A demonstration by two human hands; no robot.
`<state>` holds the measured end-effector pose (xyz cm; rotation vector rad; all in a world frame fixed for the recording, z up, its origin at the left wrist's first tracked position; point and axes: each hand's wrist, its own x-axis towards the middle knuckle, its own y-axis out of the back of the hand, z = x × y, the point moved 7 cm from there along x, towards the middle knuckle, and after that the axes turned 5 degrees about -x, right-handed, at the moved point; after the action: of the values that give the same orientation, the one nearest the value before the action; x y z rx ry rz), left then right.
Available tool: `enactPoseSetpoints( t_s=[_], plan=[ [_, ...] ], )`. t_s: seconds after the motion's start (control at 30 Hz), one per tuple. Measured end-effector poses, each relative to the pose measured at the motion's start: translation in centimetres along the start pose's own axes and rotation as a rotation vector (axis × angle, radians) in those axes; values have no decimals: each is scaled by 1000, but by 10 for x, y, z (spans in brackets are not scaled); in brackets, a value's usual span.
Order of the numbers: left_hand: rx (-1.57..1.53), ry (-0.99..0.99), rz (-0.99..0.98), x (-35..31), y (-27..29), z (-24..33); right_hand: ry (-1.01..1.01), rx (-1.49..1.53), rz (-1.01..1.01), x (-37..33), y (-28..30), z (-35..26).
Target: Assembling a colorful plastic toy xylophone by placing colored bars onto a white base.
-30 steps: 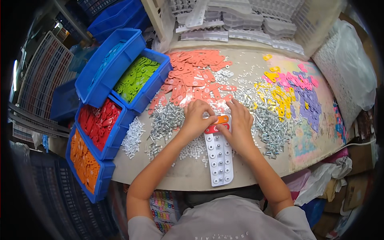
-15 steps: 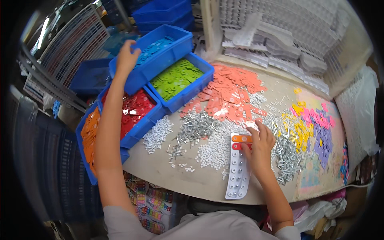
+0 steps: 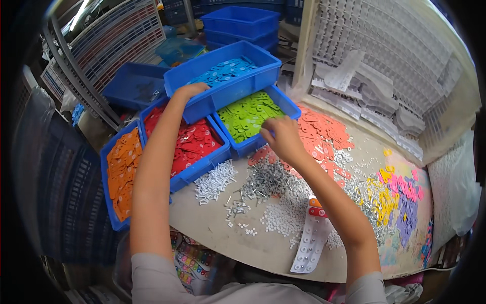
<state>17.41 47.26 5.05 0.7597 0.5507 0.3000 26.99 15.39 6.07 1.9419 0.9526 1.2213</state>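
Note:
My left hand (image 3: 190, 91) reaches over the near rim of the upper blue bin (image 3: 230, 83), which holds light-blue flat plastic pieces (image 3: 225, 70). Its fingertips are hidden behind that rim. Above the right side of the bin of green pieces (image 3: 247, 112) is my right hand (image 3: 283, 137), fingers curled inward; whatever lies between them is hidden. A white strip with rows of round studs (image 3: 310, 245) lies near the table's front edge, below my right forearm. One orange piece (image 3: 314, 202) and one red piece (image 3: 317, 212) sit across its far end.
Bins of red pieces (image 3: 195, 147) and orange pieces (image 3: 123, 175) stand at the left. Coral pieces (image 3: 324, 129), metal rivets (image 3: 268, 177), white caps (image 3: 281, 218) and yellow pieces (image 3: 389, 200) are heaped on the table. A white crate (image 3: 364, 55) stands behind, beside stacked blue bins (image 3: 240, 23).
My right hand has left the strip and moved up and left to the green bin. My left hand has come down to the upper bin's near rim. The view has shifted.

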Motion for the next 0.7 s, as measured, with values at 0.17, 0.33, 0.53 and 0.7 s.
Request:
enactPoseSetpoints(
  t_s=[0.17, 0.33, 0.53, 0.7],
  plan=[
    [54, -42, 43, 4, 12, -28, -95, -139, -220, 66, -74, -7],
    [193, -31, 246, 5, 16, -16, -242, -124, -417, 84, -113, 16],
    [333, 127, 444, 1, 32, -35, -96, -293, -335, 86, -108, 31],
    [256, 152, 265, -5, 17, -14, -112, -271, -71, 69, -13, 37]
  ],
)
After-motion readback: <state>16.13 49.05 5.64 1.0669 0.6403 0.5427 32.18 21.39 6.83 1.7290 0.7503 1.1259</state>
